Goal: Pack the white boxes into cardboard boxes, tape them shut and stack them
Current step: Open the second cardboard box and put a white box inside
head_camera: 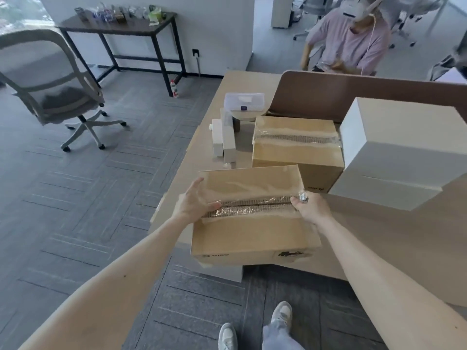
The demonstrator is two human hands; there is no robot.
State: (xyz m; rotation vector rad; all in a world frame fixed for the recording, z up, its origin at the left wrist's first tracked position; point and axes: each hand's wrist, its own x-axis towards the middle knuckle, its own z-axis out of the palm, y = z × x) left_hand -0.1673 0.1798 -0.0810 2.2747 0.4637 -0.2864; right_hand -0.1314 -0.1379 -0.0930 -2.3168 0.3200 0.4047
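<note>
Right grip [309, 207] pinches crumpled clear tape [302, 197] at the seam's end; left grip [194, 202], fingers spread, steadies the brown cardboard box [252, 233], lower centre, at the table [366, 236] edge. A hard pull might wrinkle the tape or tip the box.

The near cardboard box [252, 236] sits on the desk's [379, 238] front corner. Behind it stands the far cardboard box [295, 152], with stacked white boxes [404, 152] on its right and small boxes [226, 140] on its left.
</note>
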